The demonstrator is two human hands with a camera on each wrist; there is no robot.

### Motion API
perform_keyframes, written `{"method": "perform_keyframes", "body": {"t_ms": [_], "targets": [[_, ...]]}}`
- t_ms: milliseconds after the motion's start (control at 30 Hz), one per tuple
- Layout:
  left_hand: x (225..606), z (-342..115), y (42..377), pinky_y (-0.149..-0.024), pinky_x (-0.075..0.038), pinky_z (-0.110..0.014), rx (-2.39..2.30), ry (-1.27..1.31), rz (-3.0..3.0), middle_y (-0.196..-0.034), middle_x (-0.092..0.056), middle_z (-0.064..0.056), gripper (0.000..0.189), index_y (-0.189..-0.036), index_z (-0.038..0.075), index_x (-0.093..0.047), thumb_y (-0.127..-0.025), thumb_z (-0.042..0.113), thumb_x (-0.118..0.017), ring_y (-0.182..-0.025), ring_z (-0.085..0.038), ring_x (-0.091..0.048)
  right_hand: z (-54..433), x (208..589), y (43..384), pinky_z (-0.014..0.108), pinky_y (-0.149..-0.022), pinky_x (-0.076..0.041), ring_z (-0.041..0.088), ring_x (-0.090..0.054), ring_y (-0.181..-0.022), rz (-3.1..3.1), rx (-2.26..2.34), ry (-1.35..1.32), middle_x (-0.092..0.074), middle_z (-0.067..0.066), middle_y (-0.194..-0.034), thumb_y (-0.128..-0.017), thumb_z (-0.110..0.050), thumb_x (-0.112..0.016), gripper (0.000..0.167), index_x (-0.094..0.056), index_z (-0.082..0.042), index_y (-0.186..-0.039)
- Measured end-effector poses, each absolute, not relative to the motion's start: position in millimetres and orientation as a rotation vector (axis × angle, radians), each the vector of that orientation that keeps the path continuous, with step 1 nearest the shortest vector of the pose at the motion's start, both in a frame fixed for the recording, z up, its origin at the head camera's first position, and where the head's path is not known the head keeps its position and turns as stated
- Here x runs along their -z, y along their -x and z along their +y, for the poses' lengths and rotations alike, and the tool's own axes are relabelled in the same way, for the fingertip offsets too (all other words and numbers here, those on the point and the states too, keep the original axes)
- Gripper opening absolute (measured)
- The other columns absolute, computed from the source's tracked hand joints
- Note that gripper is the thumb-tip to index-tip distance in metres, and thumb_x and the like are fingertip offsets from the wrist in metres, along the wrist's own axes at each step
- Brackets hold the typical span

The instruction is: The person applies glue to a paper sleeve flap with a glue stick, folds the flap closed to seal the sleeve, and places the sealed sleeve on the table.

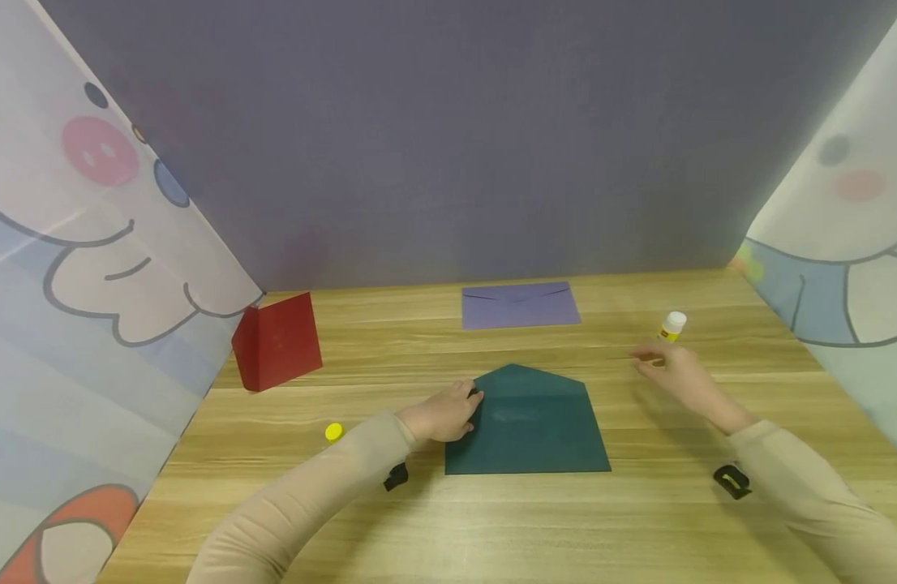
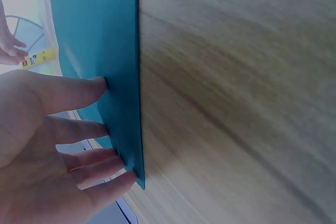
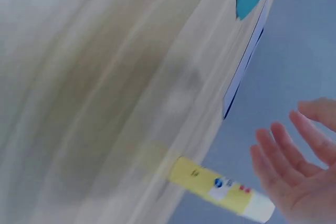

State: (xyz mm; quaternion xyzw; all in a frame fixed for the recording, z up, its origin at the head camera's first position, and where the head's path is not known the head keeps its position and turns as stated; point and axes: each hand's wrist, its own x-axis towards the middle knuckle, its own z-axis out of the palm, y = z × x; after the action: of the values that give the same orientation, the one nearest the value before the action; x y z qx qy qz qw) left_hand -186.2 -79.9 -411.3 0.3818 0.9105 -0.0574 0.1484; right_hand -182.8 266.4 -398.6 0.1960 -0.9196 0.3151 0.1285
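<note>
A dark green envelope (image 1: pixel 529 430) lies on the table in front of me with its pointed flap spread out toward the back. My left hand (image 1: pixel 448 412) rests on its left edge; in the left wrist view the fairly straight fingertips touch the green paper (image 2: pixel 100 30). My right hand (image 1: pixel 675 375) hovers to the right of the envelope, fingers loosely bent and holding nothing. Just beyond it stands an upright yellow glue stick (image 1: pixel 671 326) with a white cap. The right wrist view puts the glue stick (image 3: pixel 215 184) beside the fingers, a gap between them.
A purple envelope (image 1: pixel 521 307) lies at the back middle of the table. At the left, a red folded card or envelope (image 1: pixel 284 345) stands partly open. A small round yellow top (image 1: pixel 334 431) shows beside my left sleeve. A grey panel (image 1: pixel 463 146) closes off the back.
</note>
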Motion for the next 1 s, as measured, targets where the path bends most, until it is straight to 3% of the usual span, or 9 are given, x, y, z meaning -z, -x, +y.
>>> {"method": "perform_keyframes", "body": {"t_ms": [200,300,433,667,833,1000], "targets": [[411,-80,186,-0.09,-0.037,-0.023,0.157,-1.104,2.623,-0.121,-0.037,-0.012,0.053,-0.132,-0.003,-0.037,-0.089,0.023,-0.054,-0.104,-0.017,-0.039,282,404,183,0.041,-0.058,-0.05,0.045,-0.057,-0.075,-2.638,-0.985,-0.396,-0.056,0.036,-0.087,-0.078,0.01,-0.056,0.02,-0.052,0.018,-0.097],[411,-80,186,-0.089,-0.037,-0.023,0.15,-1.103,2.622,-0.12,-0.037,-0.011,0.053,-0.132,-0.002,-0.036,-0.089,0.023,-0.054,-0.103,-0.016,-0.038,288,406,184,0.029,-0.055,-0.051,0.045,-0.056,-0.074,-2.627,-0.983,-0.272,-0.055,0.036,-0.086,-0.079,0.008,-0.055,0.019,-0.052,0.017,-0.094],[412,-80,186,-0.087,-0.037,-0.023,0.147,-1.097,2.62,-0.12,-0.037,-0.011,0.053,-0.133,-0.002,-0.036,-0.089,0.023,-0.053,-0.101,-0.015,-0.038,296,407,187,0.017,-0.053,-0.041,0.042,-0.056,-0.074,-2.639,-0.988,-0.093,-0.056,0.034,-0.085,-0.081,-0.001,-0.055,0.021,-0.052,0.016,-0.094],[414,-80,186,-0.088,-0.037,-0.023,0.141,-1.079,2.62,-0.123,-0.036,-0.011,0.053,-0.133,-0.001,-0.035,-0.09,0.023,-0.053,-0.103,-0.015,-0.038,303,409,193,0.027,-0.061,-0.044,0.048,-0.05,-0.09,-2.71,-1.139,0.102,-0.047,0.039,-0.103,-0.086,-0.018,-0.052,0.048,-0.039,0.02,-0.112],[415,-80,186,-0.089,-0.036,-0.023,0.146,-1.067,2.616,-0.125,-0.034,-0.011,0.053,-0.134,-0.001,-0.033,-0.09,0.023,-0.052,-0.106,-0.016,-0.037,302,410,199,0.044,-0.072,-0.047,0.053,-0.04,-0.102,-2.736,-1.351,0.103,-0.031,0.045,-0.114,-0.089,-0.023,-0.049,0.066,-0.017,0.021,-0.127],[414,-79,186,-0.089,-0.037,-0.024,0.157,-1.071,2.615,-0.124,-0.035,-0.012,0.053,-0.134,0.0,-0.034,-0.09,0.023,-0.053,-0.106,-0.016,-0.038,299,414,205,0.059,-0.083,-0.037,0.056,-0.037,-0.106,-2.719,-1.453,0.052,-0.029,0.046,-0.118,-0.091,-0.02,-0.047,0.063,-0.016,0.021,-0.128]]}}
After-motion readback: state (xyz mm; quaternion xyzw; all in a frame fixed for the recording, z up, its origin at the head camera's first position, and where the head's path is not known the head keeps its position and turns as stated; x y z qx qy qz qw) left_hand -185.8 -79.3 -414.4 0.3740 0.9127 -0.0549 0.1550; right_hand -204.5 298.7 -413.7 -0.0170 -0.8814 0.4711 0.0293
